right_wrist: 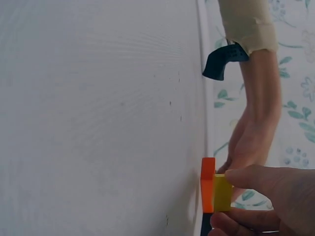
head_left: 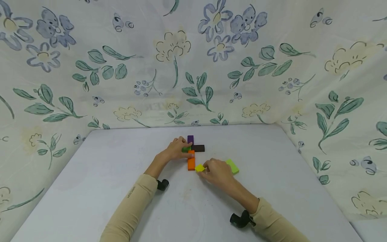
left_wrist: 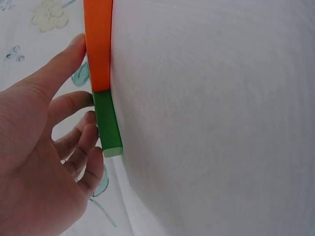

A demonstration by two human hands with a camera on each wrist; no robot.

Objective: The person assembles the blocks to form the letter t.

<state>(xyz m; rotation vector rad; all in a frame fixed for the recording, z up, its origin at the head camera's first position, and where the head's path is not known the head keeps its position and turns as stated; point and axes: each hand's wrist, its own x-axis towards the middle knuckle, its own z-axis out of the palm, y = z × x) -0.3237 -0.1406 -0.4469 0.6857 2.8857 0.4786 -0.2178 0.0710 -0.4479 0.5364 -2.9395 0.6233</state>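
Note:
My left hand (head_left: pixel 176 149) reaches to a cluster of flat-sided blocks on the white table. In the left wrist view its thumb touches the side of an orange block (left_wrist: pixel 98 46), while the fingers lie against a green block (left_wrist: pixel 107 120) end to end with it. A purple block (head_left: pixel 190 139) and a dark brown block (head_left: pixel 198 148) adjoin at the far end. My right hand (head_left: pixel 218 171) pinches a yellow block (right_wrist: pixel 222 192) between thumb and fingertips, close beside the orange one. Just past the right hand's knuckles lies a lime-green block (head_left: pixel 232 167), partly hidden by it.
The white table (head_left: pixel 90 188) ends at a floral cloth (head_left: pixel 145 67) hanging behind and along both sides. Black wrist-worn devices (head_left: pixel 241 219) sit at both sleeve cuffs, low over the tabletop.

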